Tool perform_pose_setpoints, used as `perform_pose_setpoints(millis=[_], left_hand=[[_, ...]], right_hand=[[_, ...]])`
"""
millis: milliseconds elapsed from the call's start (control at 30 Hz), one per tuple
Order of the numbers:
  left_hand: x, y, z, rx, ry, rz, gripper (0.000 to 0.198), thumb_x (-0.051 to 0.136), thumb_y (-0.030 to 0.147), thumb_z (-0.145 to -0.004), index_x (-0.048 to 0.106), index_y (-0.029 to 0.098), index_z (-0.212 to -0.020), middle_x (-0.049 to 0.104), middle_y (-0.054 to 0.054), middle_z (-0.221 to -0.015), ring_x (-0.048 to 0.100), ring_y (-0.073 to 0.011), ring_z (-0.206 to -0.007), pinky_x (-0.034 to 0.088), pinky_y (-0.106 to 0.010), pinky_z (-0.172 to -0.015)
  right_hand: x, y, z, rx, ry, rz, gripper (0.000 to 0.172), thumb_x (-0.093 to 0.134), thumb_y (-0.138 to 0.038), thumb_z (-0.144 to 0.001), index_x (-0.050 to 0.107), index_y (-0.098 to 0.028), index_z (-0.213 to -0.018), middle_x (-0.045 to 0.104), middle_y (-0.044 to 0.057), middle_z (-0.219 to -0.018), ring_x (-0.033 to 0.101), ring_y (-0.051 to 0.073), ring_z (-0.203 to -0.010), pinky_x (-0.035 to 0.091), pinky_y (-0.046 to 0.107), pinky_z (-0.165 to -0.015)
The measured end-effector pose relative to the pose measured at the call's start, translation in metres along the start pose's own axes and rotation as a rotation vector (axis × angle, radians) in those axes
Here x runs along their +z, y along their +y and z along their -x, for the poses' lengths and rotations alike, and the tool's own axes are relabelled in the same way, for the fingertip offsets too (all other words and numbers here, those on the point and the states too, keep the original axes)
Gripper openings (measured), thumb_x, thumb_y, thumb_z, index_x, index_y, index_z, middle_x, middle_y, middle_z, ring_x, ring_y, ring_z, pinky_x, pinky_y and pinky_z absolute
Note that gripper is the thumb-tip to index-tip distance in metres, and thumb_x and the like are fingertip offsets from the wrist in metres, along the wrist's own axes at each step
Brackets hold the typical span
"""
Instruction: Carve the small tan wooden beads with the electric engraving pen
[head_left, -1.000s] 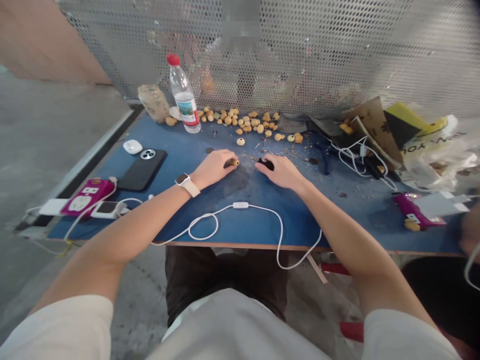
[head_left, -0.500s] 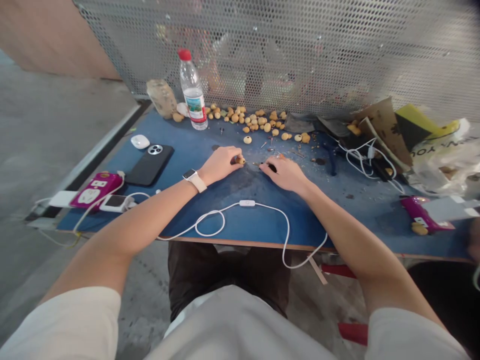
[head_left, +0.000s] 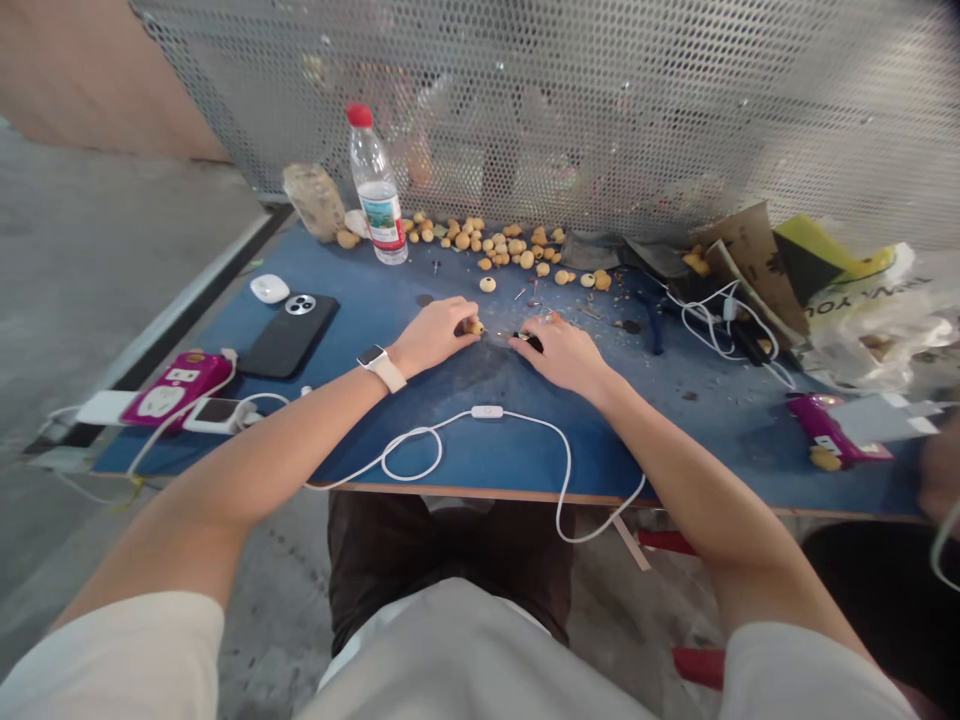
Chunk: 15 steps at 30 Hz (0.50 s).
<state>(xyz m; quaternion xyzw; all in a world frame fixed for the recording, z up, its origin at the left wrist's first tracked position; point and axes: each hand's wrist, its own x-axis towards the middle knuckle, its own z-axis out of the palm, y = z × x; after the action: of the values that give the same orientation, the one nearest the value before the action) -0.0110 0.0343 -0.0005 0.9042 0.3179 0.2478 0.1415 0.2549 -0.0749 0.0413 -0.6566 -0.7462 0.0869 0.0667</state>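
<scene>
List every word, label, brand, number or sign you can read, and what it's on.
"YOU": on the crumpled plastic bag; the lettering beside it is too creased and blurred to quote.
Bottle label: printed, too small and blurred to read.
Watch and white device: nothing readable on their dark screens.

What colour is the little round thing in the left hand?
The little round thing is yellowish tan, seen in the head view.

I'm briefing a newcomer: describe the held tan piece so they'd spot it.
At the blue table, find the left hand with the pale-strapped watch. It pinches the small tan piece; unlike loose ones by the mesh screen, this one's held.
</scene>
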Motion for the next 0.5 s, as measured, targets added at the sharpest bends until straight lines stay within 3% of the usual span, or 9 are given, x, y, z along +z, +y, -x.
perform_pose_setpoints(millis=[500], left_hand=[[0.0043,-0.0017,0.0004,0.048,-0.021,0.008,0.011,0.083,0.014,-0.112,0.078,0.022,-0.106,0.084,-0.01,-0.121,0.083,-0.0284,-0.112,0.064,-0.043,-0.102]], right_hand=[[-0.0038,-0.0022,0.0033,0.012,0.009,0.017,0.04,0.061,-0.051,-0.131,0.091,-0.025,-0.131,0.092,0.018,-0.139,0.086,0.041,-0.123,0.064,0.048,-0.099]])
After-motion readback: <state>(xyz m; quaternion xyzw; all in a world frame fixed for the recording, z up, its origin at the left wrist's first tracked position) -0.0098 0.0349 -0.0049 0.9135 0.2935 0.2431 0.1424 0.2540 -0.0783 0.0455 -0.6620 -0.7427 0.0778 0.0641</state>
